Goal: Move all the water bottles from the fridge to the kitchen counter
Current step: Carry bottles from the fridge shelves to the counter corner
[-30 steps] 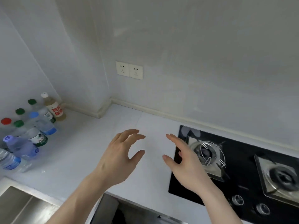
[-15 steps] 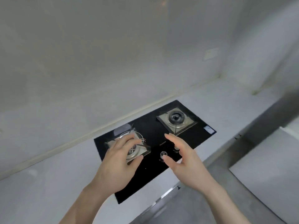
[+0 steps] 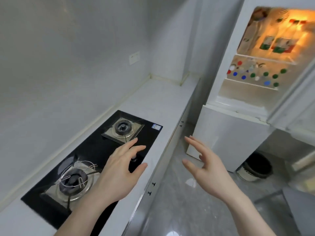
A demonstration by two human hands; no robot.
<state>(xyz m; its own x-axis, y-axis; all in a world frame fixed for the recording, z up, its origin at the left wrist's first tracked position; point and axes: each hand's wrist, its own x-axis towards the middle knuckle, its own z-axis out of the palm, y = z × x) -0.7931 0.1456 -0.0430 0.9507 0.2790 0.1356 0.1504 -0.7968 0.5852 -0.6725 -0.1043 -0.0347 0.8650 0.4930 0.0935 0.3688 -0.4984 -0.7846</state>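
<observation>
Beside the gas hob (image 3: 95,160), the person stands with both hands raised and empty. Left hand (image 3: 117,172) hovers over the hob's near edge, fingers (image 3: 131,143) spread wide and gently curved, gripping nothing. Right hand (image 3: 206,167) is held out over the floor (image 3: 187,210) past the worktop (image 3: 153,103) edge, fingers likewise loose and apart, palm turned inward.

The fridge (image 3: 238,130) stands ahead and to the right, beyond the end of the worktop, with its upper compartment open and lit. Water bottles (image 3: 255,74) sit upright and closely packed on the lower visible shelf; mostly their caps show, in red, blue, green and white. Larger bottles (image 3: 279,43) with labels stand on the shelf above, blurred by the interior light, so their count cannot be fixed. No bottle appears on the stretch of worktop in view.

Judgement: the step in hand is the empty-handed approach to the fridge for a pick-up. Many bottles remain inside, so the task looks far from complete.

The next move calls for closing the gap to the open compartment, then reaching to the front row of the cap-crowded shelf. The bottles stand touching one another, so a clean grasp of one neck or body without toppling its neighbours will need care. A dark bin (image 3: 255,167) sits on the floor near the fridge base, well clear of the reach.
</observation>
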